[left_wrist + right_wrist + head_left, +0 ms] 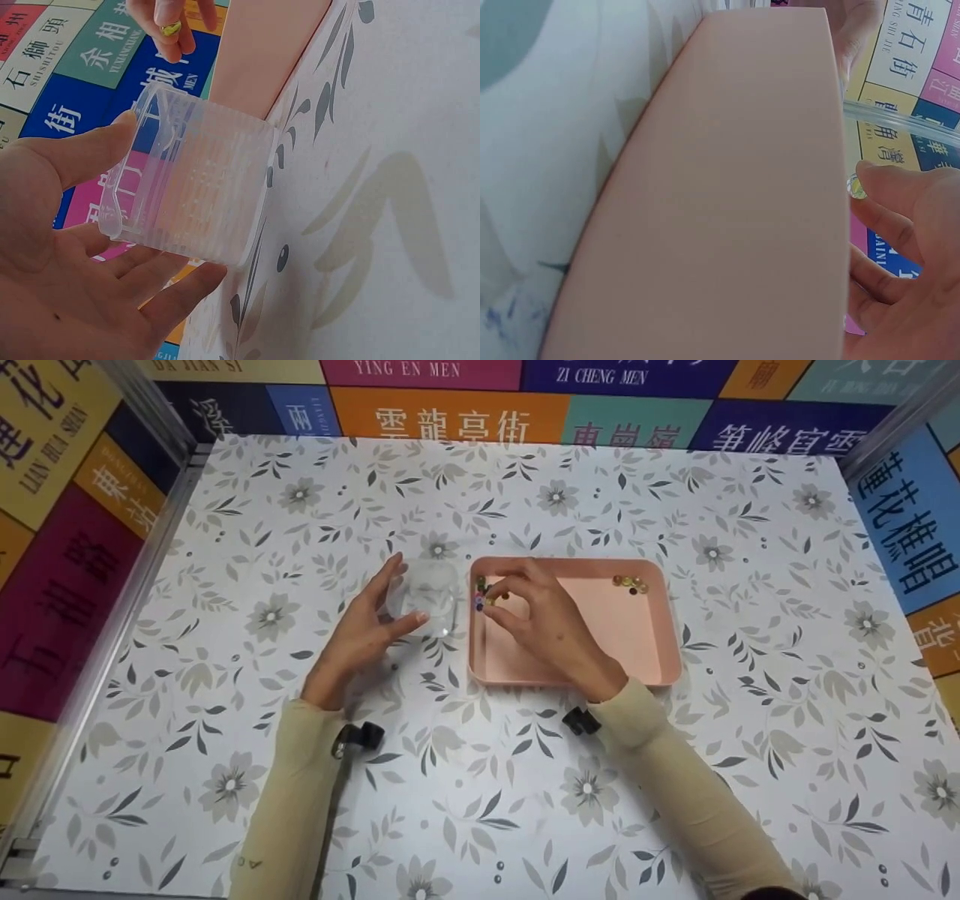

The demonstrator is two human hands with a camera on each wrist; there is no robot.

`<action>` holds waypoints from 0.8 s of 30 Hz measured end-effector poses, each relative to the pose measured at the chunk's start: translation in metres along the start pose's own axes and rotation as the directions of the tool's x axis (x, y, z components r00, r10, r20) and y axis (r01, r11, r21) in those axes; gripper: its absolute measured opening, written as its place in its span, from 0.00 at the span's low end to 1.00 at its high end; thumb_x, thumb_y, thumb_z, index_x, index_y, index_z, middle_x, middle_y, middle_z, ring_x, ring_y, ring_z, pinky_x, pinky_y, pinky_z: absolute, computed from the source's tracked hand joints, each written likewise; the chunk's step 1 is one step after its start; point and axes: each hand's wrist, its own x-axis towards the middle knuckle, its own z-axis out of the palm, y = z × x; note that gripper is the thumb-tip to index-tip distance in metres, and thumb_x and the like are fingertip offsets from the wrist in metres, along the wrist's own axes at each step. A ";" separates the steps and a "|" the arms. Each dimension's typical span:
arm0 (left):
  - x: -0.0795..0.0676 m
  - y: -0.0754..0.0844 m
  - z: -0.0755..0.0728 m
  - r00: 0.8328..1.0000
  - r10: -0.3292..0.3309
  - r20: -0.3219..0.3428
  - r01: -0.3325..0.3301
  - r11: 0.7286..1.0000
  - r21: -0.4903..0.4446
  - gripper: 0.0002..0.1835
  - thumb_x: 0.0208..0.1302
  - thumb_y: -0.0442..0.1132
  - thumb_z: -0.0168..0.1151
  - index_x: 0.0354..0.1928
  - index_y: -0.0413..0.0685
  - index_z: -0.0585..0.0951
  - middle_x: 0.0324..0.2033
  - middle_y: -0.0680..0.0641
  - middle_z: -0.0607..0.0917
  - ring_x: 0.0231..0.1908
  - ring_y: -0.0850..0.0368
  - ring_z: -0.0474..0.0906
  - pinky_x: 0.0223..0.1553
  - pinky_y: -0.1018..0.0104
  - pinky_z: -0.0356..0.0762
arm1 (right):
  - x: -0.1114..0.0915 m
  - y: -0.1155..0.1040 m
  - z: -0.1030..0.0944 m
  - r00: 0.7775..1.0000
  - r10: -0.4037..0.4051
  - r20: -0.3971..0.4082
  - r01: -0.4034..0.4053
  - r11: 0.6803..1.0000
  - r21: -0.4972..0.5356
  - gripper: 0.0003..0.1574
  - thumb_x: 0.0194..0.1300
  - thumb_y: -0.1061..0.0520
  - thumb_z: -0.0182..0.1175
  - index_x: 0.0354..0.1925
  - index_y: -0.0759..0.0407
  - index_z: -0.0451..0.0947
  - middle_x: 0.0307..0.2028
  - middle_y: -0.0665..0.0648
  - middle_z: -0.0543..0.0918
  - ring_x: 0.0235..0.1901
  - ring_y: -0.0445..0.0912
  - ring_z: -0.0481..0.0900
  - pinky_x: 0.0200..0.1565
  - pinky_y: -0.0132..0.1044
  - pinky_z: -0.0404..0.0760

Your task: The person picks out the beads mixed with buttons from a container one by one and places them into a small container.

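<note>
A clear plastic box (435, 585) with ribbed sides stands on the patterned table surface, left of the pink tray (626, 641). My left hand (360, 622) holds this box, thumb on one side and fingers around the other. Over the tray's left end, my right hand (551, 622) pinches a small yellow-green marble (172, 29) between thumb and index finger. The same marble (856, 187) shows in the right wrist view, above the level of the tray rim. Several coloured marbles (480, 585) lie in the tray's left corner, partly hidden behind the right fingers.
More yellowish marbles and a dark one (630, 583) sit in the tray's far right corner. The tray's raised wall (727, 187) fills much of the right wrist view. Printed panels (450, 416) border the floral table (525, 795) at the back and sides.
</note>
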 end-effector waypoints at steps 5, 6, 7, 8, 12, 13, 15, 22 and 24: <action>-0.002 0.002 0.001 1.000 -0.014 -0.004 0.014 1.000 0.001 0.52 0.67 0.42 0.73 0.84 0.68 0.51 0.83 0.51 0.58 0.83 0.51 0.50 0.78 0.45 0.65 | 0.000 -0.003 0.002 1.000 0.020 0.008 -0.020 1.000 -0.009 0.08 0.71 0.53 0.69 0.45 0.54 0.88 0.63 0.56 0.80 0.65 0.48 0.77 0.65 0.44 0.78; -0.002 0.002 0.001 1.000 -0.017 -0.005 0.017 1.000 0.004 0.52 0.67 0.42 0.73 0.84 0.68 0.51 0.83 0.51 0.58 0.83 0.51 0.50 0.79 0.45 0.64 | 0.000 -0.004 0.002 1.000 0.026 0.012 -0.026 1.000 -0.008 0.09 0.71 0.53 0.68 0.46 0.54 0.88 0.63 0.56 0.79 0.64 0.48 0.77 0.65 0.44 0.78; -0.002 0.002 0.001 1.000 -0.017 -0.005 0.017 1.000 0.005 0.52 0.67 0.42 0.73 0.84 0.67 0.51 0.83 0.51 0.58 0.83 0.51 0.50 0.79 0.45 0.64 | 0.000 -0.004 0.002 0.999 0.031 0.016 -0.031 1.000 -0.008 0.09 0.71 0.52 0.68 0.46 0.54 0.88 0.63 0.56 0.79 0.64 0.48 0.77 0.65 0.44 0.78; -0.001 0.002 0.001 1.000 -0.017 -0.007 0.017 1.000 0.005 0.52 0.67 0.42 0.73 0.84 0.66 0.51 0.83 0.51 0.58 0.83 0.50 0.50 0.79 0.44 0.64 | 0.000 -0.004 0.003 0.999 0.034 0.020 -0.034 0.999 -0.008 0.10 0.71 0.52 0.68 0.47 0.54 0.88 0.63 0.55 0.79 0.63 0.48 0.78 0.65 0.44 0.78; 0.000 0.000 0.001 1.000 -0.015 -0.007 0.015 1.000 0.004 0.52 0.67 0.42 0.72 0.84 0.65 0.51 0.83 0.51 0.58 0.83 0.50 0.50 0.80 0.45 0.62 | 0.001 -0.005 0.003 0.999 0.035 0.030 -0.035 0.999 0.001 0.10 0.71 0.52 0.68 0.47 0.55 0.88 0.63 0.55 0.78 0.64 0.48 0.77 0.66 0.44 0.78; 0.000 -0.001 0.001 1.000 -0.016 -0.008 0.016 1.000 0.004 0.52 0.67 0.42 0.72 0.84 0.65 0.51 0.83 0.51 0.58 0.83 0.50 0.50 0.80 0.45 0.62 | 0.002 -0.005 0.004 0.999 0.035 0.031 -0.035 0.999 0.003 0.10 0.71 0.52 0.68 0.47 0.55 0.88 0.64 0.55 0.78 0.64 0.48 0.77 0.66 0.44 0.77; 0.000 -0.001 0.001 1.000 -0.017 -0.007 0.017 1.000 0.003 0.51 0.67 0.42 0.72 0.84 0.67 0.51 0.83 0.51 0.58 0.83 0.51 0.50 0.80 0.46 0.61 | 0.002 -0.004 0.004 0.999 0.035 0.033 -0.035 0.999 0.007 0.11 0.71 0.52 0.69 0.48 0.55 0.88 0.64 0.55 0.78 0.64 0.48 0.77 0.66 0.44 0.77; -0.001 0.001 0.000 1.000 -0.013 0.003 0.013 1.000 -0.007 0.51 0.67 0.43 0.72 0.84 0.66 0.51 0.83 0.52 0.58 0.84 0.51 0.50 0.80 0.46 0.62 | 0.003 -0.001 0.007 0.998 0.040 0.039 -0.040 0.999 0.014 0.10 0.71 0.54 0.69 0.47 0.56 0.87 0.64 0.56 0.78 0.63 0.48 0.77 0.65 0.44 0.78; -0.001 0.001 0.000 1.000 -0.015 0.003 0.015 1.000 -0.013 0.51 0.67 0.43 0.72 0.84 0.67 0.51 0.83 0.52 0.58 0.83 0.52 0.50 0.80 0.47 0.62 | 0.003 -0.001 0.008 0.998 0.038 0.043 -0.039 0.999 0.017 0.10 0.71 0.54 0.68 0.47 0.57 0.87 0.64 0.56 0.78 0.62 0.48 0.78 0.65 0.44 0.78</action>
